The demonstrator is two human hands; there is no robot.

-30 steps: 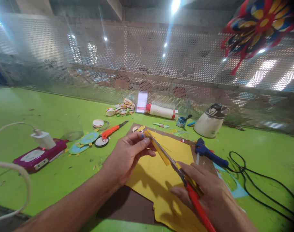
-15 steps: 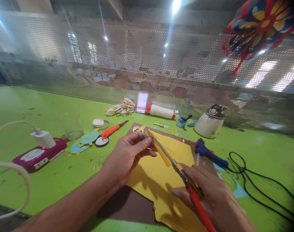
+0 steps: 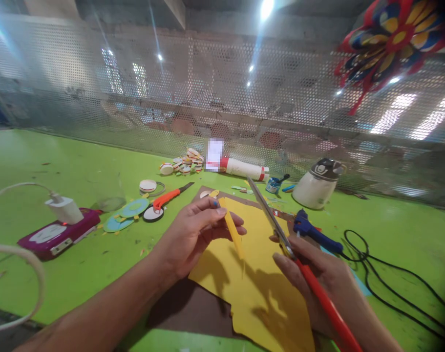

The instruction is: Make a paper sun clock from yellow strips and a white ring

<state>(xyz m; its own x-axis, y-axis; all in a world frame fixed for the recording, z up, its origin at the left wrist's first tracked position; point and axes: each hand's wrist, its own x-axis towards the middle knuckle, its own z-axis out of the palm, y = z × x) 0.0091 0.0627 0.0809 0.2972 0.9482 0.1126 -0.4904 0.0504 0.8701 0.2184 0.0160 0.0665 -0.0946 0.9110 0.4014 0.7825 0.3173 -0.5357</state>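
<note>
One yellow strip (image 3: 233, 234) is pinched near one end by the left hand (image 3: 193, 227), perhaps to leave its edge free; the right hand (image 3: 332, 275) grips red-handled scissors (image 3: 316, 289)

Single view, worn on the person's head, looking forward and down across a green tabletop (image 3: 79, 274). Left hand (image 3: 196, 232) and right hand (image 3: 328, 266) sit below centre, near the lens; forearms (image 3: 108, 313) run in from the bottom edge. Yellow sheet (image 3: 251, 293) beneath them, seen obliquely from above. Perforated screen (image 3: 215, 73) stands farther off, straight ahead, spanning the frame's upper part. Coverage wide: ceiling lamp (image 3: 266, 9) at top edge, pinwheel-like decoration (image 3: 401, 44) at upper right.
</note>
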